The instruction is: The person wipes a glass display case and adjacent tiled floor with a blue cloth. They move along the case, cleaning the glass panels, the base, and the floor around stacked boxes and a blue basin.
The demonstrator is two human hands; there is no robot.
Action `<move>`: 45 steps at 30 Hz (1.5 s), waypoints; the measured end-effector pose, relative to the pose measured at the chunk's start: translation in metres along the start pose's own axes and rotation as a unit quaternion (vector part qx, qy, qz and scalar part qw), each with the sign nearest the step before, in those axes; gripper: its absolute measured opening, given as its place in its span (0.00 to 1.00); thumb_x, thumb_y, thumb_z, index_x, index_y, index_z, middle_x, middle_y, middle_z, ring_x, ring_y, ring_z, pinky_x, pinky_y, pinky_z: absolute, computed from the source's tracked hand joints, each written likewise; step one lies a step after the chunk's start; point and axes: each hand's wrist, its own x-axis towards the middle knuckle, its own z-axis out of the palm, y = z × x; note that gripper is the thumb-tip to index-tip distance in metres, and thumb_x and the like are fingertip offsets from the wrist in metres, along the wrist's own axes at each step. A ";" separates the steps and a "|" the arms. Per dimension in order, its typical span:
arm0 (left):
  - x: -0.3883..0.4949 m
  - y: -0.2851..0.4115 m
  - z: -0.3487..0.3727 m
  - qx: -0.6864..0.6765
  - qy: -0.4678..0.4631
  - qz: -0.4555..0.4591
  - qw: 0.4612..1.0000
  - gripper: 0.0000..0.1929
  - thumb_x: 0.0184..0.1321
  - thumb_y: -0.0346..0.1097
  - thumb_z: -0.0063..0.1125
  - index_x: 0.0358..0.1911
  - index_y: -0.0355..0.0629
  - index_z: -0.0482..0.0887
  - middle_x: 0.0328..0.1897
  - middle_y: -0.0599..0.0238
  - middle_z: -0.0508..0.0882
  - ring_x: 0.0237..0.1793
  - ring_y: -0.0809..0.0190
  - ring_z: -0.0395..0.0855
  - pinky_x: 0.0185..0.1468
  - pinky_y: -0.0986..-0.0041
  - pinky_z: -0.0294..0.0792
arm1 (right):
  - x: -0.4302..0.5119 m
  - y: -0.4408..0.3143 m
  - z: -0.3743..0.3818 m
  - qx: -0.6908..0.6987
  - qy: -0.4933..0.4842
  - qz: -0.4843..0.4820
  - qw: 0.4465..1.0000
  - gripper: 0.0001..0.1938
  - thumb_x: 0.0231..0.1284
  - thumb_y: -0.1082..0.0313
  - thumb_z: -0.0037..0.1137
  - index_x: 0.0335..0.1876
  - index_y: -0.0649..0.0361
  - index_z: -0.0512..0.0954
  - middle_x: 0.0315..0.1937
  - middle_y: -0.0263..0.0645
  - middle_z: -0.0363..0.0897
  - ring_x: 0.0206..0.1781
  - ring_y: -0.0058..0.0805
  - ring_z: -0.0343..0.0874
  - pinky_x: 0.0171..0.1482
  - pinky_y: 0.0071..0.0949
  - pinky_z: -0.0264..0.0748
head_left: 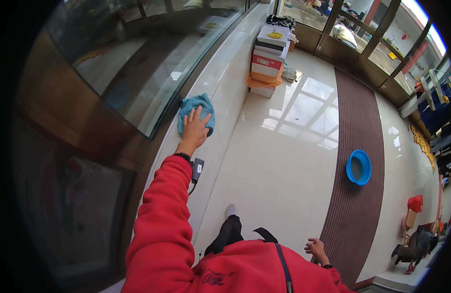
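Observation:
My left hand presses a blue cloth against the white tiled sill, its fingers spread over the fabric. The cloth lies bunched beside the dark frame of a glass window. Below my left wrist, a black adapter with a cord is at the sill's side. My right hand hangs low beside my body, fingers apart and slightly bent, with nothing visible in it. Further right, a blue plastic basin with cloudy liquid in it stands on a brown ribbed floor mat.
Stacked shoe boxes stand against the sill wall, with a pair of shoes beside them. Glass doors close off the far end. A person is at the lower right near a red box. Glossy tiles cover the floor.

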 end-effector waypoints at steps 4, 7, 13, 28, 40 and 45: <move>-0.127 -0.002 -0.029 -0.016 0.026 -0.001 1.000 0.31 0.60 0.38 0.60 0.70 0.61 0.70 0.80 0.55 0.54 0.78 0.43 0.51 0.76 0.45 0.44 | 0.025 -0.007 -0.007 -0.035 -0.044 -0.071 0.996 0.20 0.62 0.77 0.53 0.61 0.67 0.72 0.38 0.42 0.81 0.35 0.31 0.85 0.33 0.29 0.83; -0.236 0.003 -0.055 -0.016 0.029 -0.029 0.999 0.32 0.59 0.33 0.61 0.70 0.58 0.70 0.80 0.53 0.55 0.78 0.42 0.51 0.77 0.46 0.44 | 0.038 0.002 -0.017 -0.057 -0.079 -0.102 0.990 0.20 0.62 0.76 0.54 0.61 0.66 0.72 0.38 0.42 0.81 0.35 0.30 0.84 0.34 0.29 0.83; -0.448 0.011 -0.088 -0.030 0.046 -0.180 0.982 0.46 0.53 0.29 0.66 0.76 0.42 0.53 0.80 0.50 0.56 0.79 0.41 0.50 0.78 0.48 0.43 | 0.073 0.060 -0.047 -0.107 -0.126 -0.055 0.985 0.19 0.61 0.76 0.56 0.59 0.66 0.72 0.37 0.46 0.82 0.36 0.37 0.86 0.32 0.36 0.83; -0.647 -0.037 -0.058 0.157 0.100 -0.609 0.771 0.30 0.70 0.43 0.49 0.69 0.30 0.63 0.72 0.42 0.69 0.71 0.42 0.66 0.73 0.58 0.57 | 0.100 0.125 -0.095 0.008 -0.115 -0.012 0.993 0.24 0.65 0.76 0.50 0.67 0.66 0.64 0.41 0.52 0.81 0.36 0.53 0.85 0.33 0.51 0.82; -0.534 -0.004 -0.065 0.124 0.060 -0.688 0.713 0.32 0.69 0.52 0.47 0.68 0.32 0.67 0.73 0.46 0.68 0.73 0.43 0.63 0.73 0.51 0.54 | 0.214 0.251 -0.112 -0.307 -0.116 -0.149 0.933 0.12 0.53 0.60 0.59 0.39 0.59 0.80 0.34 0.41 0.81 0.37 0.33 0.80 0.43 0.35 0.76; -0.454 0.002 -0.037 0.098 0.115 -0.545 0.825 0.34 0.66 0.50 0.53 0.69 0.31 0.66 0.74 0.43 0.65 0.74 0.41 0.61 0.75 0.51 0.50 | 0.161 0.106 -0.062 0.052 -0.146 0.049 0.987 0.22 0.62 0.70 0.58 0.61 0.69 0.74 0.45 0.50 0.84 0.45 0.43 0.87 0.45 0.41 0.85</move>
